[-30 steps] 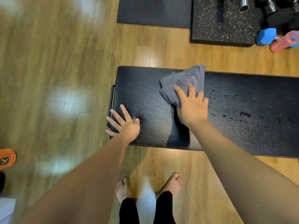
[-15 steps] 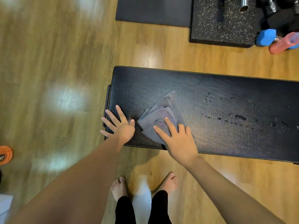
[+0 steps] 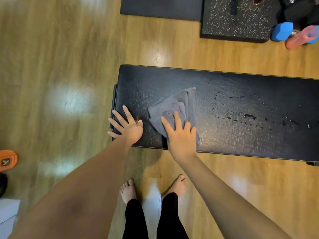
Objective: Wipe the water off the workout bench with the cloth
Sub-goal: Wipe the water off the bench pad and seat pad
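A black padded workout bench (image 3: 241, 87) lies across the wooden floor in front of me. A crumpled grey cloth (image 3: 174, 107) lies on its left part near the front edge. My right hand (image 3: 181, 135) presses flat on the cloth with fingers spread. My left hand (image 3: 127, 126) rests flat on the bench's left front corner, fingers spread, holding nothing. Water drops (image 3: 248, 116) dot the bench surface to the right of the cloth.
My bare feet (image 3: 151, 188) stand just before the bench. Dark floor mats (image 3: 234, 19) lie beyond it, with blue and pink dumbbells (image 3: 296, 33) at the far right. An orange foam roller (image 3: 6, 159) sits at the left edge.
My right hand dragged the cloth from the bench's far edge to the near edge, then slid it a little to the right. My left hand stayed put.
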`<state>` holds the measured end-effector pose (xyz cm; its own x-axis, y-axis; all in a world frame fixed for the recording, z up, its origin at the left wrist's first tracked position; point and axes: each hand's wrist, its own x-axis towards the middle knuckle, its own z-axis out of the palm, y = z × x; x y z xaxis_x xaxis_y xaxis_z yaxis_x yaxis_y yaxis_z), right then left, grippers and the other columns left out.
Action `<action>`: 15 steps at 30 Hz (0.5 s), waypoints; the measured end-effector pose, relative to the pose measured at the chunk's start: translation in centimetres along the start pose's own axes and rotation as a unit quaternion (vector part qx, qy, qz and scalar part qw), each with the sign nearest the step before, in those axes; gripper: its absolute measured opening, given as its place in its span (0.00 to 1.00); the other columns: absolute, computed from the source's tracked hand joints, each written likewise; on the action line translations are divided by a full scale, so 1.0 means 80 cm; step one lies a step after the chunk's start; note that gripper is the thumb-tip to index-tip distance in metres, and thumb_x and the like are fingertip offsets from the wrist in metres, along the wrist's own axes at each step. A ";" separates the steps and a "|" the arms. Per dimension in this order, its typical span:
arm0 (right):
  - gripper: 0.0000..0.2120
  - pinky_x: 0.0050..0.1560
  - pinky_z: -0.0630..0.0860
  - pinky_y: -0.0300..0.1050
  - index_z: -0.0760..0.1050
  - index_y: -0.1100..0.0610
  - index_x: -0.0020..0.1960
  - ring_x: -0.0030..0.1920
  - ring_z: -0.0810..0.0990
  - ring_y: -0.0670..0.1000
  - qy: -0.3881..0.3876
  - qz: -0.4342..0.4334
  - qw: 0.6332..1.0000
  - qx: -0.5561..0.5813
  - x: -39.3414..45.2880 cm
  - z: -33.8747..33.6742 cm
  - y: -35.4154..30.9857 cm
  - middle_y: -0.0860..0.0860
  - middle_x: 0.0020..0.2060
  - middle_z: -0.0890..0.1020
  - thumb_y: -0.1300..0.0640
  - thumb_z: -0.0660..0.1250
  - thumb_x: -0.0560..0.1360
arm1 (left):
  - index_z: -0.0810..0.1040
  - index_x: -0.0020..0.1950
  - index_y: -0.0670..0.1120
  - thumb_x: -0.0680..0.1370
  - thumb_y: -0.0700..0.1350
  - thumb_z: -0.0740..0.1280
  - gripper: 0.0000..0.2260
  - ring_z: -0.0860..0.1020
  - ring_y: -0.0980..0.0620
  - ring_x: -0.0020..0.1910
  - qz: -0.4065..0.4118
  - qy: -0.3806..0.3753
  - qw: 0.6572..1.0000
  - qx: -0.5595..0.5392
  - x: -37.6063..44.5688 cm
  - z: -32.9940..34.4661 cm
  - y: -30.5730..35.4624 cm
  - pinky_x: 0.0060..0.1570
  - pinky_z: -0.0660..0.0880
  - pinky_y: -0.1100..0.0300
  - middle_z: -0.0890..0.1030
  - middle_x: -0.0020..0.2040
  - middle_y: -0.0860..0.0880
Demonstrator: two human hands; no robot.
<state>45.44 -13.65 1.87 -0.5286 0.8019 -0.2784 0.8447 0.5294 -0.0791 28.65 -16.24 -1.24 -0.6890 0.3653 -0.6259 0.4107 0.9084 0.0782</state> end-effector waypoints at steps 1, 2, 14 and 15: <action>0.33 0.48 0.69 0.57 0.65 0.44 0.73 0.50 0.73 0.63 -0.006 -0.031 0.999 -0.008 -0.024 0.008 -0.003 0.60 0.74 0.67 0.59 0.70 0.71 | 0.32 0.79 0.56 0.82 0.55 0.55 0.35 0.34 0.39 0.78 0.001 0.004 1.000 -0.002 -0.001 0.000 0.000 0.71 0.41 0.30 0.32 0.80 0.45; 0.34 0.47 0.69 0.56 0.65 0.44 0.73 0.50 0.73 0.63 -0.012 -0.054 0.998 -0.014 -0.044 0.017 -0.002 0.60 0.73 0.67 0.59 0.70 0.70 | 0.33 0.79 0.56 0.82 0.55 0.56 0.36 0.34 0.39 0.78 0.002 0.008 1.000 -0.005 -0.001 0.000 0.000 0.71 0.41 0.30 0.32 0.80 0.45; 0.32 0.57 0.65 0.57 0.57 0.39 0.75 0.60 0.68 0.63 0.009 0.109 0.994 0.012 0.105 -0.040 0.081 0.55 0.77 0.58 0.58 0.63 0.76 | 0.30 0.78 0.57 0.82 0.56 0.52 0.34 0.32 0.39 0.78 0.012 -0.014 1.000 -0.003 0.006 0.002 -0.006 0.71 0.40 0.30 0.30 0.79 0.46; 0.33 0.59 0.64 0.58 0.55 0.39 0.75 0.61 0.66 0.64 0.007 0.132 0.991 0.023 0.118 -0.046 0.086 0.55 0.76 0.56 0.58 0.63 0.76 | 0.31 0.78 0.57 0.82 0.56 0.52 0.34 0.32 0.39 0.78 0.014 -0.012 1.000 -0.002 0.007 0.002 -0.006 0.71 0.40 0.30 0.30 0.79 0.46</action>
<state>45.99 -1.45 2.19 -0.2899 0.9147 -0.2817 0.9563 0.2882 -0.0482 28.18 -16.52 -1.73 -0.6621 0.3864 -0.6421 0.4274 0.8985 0.0999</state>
